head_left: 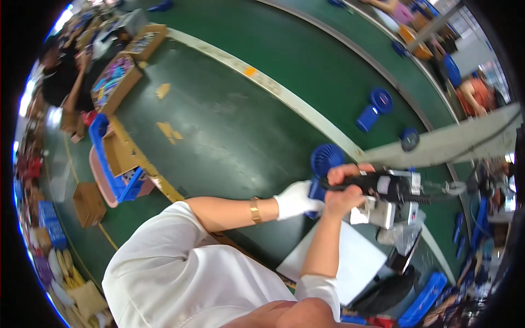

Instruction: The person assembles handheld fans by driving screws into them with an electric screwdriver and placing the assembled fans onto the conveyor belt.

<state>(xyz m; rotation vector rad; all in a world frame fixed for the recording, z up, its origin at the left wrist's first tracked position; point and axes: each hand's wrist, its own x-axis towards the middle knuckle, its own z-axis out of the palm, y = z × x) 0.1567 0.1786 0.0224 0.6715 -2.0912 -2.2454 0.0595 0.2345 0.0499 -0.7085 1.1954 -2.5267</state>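
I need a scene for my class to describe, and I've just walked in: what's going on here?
A person in a white shirt is working at a green table. The gloved left hand holds a blue fan, while the bare right hand grips a black power tool. The tool's tip is close to the fan; whether they touch is unclear. Another blue fan lies beyond the pale strip.

From the right hand, the left hand lay at nine o'clock, a fan between them, a handheld tool at three, a sheet at six, a second fan beyond a rail at one and, farther off at nine, a carton inside a bin.
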